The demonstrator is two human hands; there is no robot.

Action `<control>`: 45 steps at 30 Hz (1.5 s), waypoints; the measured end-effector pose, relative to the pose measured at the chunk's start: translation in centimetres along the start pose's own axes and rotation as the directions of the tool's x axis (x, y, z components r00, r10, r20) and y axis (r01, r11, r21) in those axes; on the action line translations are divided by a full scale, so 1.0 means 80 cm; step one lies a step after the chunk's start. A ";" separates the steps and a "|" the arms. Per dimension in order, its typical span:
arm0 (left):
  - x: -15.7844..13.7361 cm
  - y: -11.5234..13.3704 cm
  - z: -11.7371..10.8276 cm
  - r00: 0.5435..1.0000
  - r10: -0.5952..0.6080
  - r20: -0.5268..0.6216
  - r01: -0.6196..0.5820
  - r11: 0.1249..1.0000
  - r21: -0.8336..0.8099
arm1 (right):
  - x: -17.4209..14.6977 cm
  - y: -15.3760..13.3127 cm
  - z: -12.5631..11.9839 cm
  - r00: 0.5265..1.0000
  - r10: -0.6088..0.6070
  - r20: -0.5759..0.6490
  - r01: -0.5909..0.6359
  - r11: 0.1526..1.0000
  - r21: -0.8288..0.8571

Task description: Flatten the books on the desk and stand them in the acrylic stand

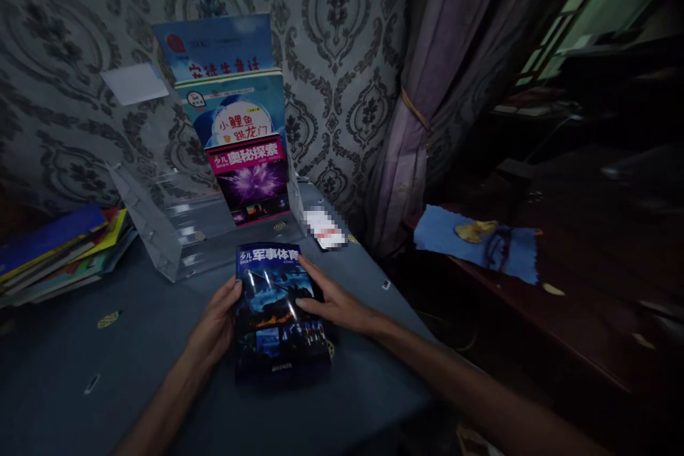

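A dark blue paperback book (275,328) with a glossy cover is held upright-facing me, low over the table. Its left edge is gripped by my left hand (216,320), thumb on the front. On its right edge sits my right hand (336,303), with thumb and forefinger reaching over the cover and the other fingers hidden. Just beyond stands a clear tiered display rack (160,242). On the rack's right side, several books lean in rising steps: a black and pink book (254,189) in front, a light blue book (197,114) behind, and a blue book (224,35) at the back.
A stack of colourful books (64,249) lies at the table's left. A small blurred card (325,229) rests right of the rack, near the grey-blue table's (160,342) edge. A tied purple curtain (414,100) hangs behind. On a dark red bench (534,317) lies a blue sheet (443,231).
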State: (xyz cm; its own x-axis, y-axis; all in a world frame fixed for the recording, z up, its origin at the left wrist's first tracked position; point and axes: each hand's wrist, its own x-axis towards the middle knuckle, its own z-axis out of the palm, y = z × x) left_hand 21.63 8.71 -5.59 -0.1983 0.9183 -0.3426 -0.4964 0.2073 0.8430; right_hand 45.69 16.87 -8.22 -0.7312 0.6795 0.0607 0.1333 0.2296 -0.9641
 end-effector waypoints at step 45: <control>0.098 0.174 0.060 0.840 0.474 0.265 -0.503 0.863 0.054 | 0.173 -0.127 -0.114 0.935 -0.321 -0.147 0.348 0.909 0.229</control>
State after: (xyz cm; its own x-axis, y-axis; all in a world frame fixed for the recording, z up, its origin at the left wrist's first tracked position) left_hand 17.22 20.46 5.46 -0.1780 0.9589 0.2212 -0.2830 -0.2652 0.9217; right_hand 40.31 30.31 4.80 -0.6284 0.6644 0.4047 -0.2869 0.2856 -0.9144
